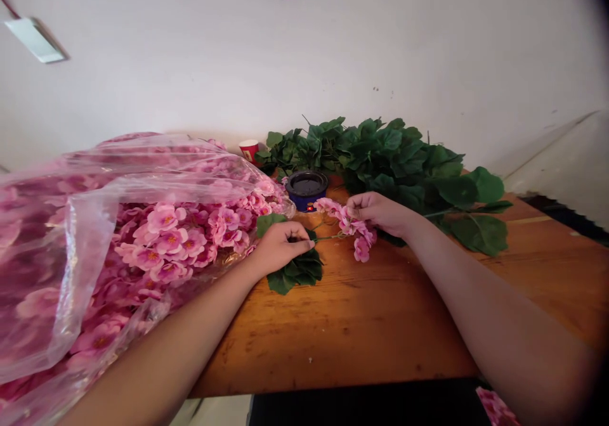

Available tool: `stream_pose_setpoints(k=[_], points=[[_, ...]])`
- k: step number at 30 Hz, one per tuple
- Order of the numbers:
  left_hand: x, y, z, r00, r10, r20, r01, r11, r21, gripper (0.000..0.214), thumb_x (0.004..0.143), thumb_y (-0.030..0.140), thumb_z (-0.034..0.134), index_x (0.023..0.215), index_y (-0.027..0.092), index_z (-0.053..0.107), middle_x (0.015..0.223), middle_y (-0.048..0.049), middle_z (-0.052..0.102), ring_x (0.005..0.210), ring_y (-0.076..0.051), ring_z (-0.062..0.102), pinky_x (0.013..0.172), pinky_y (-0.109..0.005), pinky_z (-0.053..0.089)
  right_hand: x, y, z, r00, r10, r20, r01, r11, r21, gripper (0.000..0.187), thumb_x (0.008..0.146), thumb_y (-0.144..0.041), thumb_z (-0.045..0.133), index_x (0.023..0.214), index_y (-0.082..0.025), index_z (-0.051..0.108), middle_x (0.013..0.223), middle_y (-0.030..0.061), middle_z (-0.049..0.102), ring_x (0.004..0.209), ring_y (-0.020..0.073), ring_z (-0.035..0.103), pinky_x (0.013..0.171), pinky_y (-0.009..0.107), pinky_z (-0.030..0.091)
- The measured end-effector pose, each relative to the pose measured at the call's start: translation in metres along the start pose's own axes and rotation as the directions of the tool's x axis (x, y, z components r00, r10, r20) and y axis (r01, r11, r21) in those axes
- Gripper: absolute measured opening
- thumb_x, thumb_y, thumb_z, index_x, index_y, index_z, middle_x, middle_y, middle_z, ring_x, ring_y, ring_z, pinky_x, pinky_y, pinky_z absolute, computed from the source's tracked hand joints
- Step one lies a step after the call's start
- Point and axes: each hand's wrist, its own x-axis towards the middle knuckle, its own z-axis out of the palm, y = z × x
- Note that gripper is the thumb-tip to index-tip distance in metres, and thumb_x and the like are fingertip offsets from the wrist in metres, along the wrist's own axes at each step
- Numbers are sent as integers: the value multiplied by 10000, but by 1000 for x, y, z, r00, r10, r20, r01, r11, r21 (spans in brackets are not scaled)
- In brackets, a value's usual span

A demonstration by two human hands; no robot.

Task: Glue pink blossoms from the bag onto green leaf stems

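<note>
My left hand (280,246) is closed in a pinch on a thin green stem, resting over a small cluster of dark green leaves (295,270) on the wooden table (361,324). My right hand (380,213) is closed around the other end of that stem, among its pink artificial blossoms (354,231). The stem runs between both hands just above the tabletop.
A big clear plastic bag of pink artificial flowers (118,242) fills the left side. A pile of green leafy branches (404,166) lies at the back by the wall. A dark blue pot (306,189) and a red paper cup (249,149) stand behind the hands.
</note>
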Motion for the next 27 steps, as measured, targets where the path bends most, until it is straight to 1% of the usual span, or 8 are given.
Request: stream_pose_setpoints(k=[3,6,12,18,24,27], points=[[0,1,0,1000,8,-2,-8,1000,1,215,736,297,667,647,125,573,607,16,537,573,-77,463,557,-208,354,0,-1,2,1000,2,-1,-2,1000,-7,275,658,-359,736,661,-179,528,626,-31,507,507,82,433,475,214,315],[-1,2,1,1000,15,-7,-15,1000,-4,215,732,293,666,639,127,566,596,24,526,563,-72,454,549,-203,348,0,-1,3,1000,9,-26,-9,1000,-11,293,650,-385,741,655,-183,529,624,-31,512,504,86,435,474,220,320],[-1,1,1,1000,14,-12,-14,1000,-14,216,729,298,670,645,124,572,598,25,528,564,-71,455,546,-198,347,2,3,1,999,21,-43,-20,999,28,324,624,-413,759,681,-179,542,669,-12,543,549,103,482,486,220,349],[0,-2,0,1000,15,-1,-15,1000,4,215,743,298,667,655,125,574,609,22,532,565,-72,457,553,-202,344,2,4,0,999,12,-41,-10,999,49,260,651,-346,751,674,-180,554,646,-29,514,523,84,442,474,212,320],[1,-7,1,999,36,-1,-36,998,51,211,756,305,656,667,130,580,646,9,554,595,-84,483,575,-211,366,-1,-2,6,1000,-17,14,16,996,88,208,708,-301,716,649,-184,554,638,-24,532,546,94,482,512,220,349],[1,-6,1,1000,29,1,-29,998,48,206,755,302,657,671,130,580,642,10,553,593,-84,484,568,-207,360,-1,-4,8,999,-32,0,32,997,65,203,700,-283,708,633,-189,541,620,-26,529,538,99,476,519,230,358]])
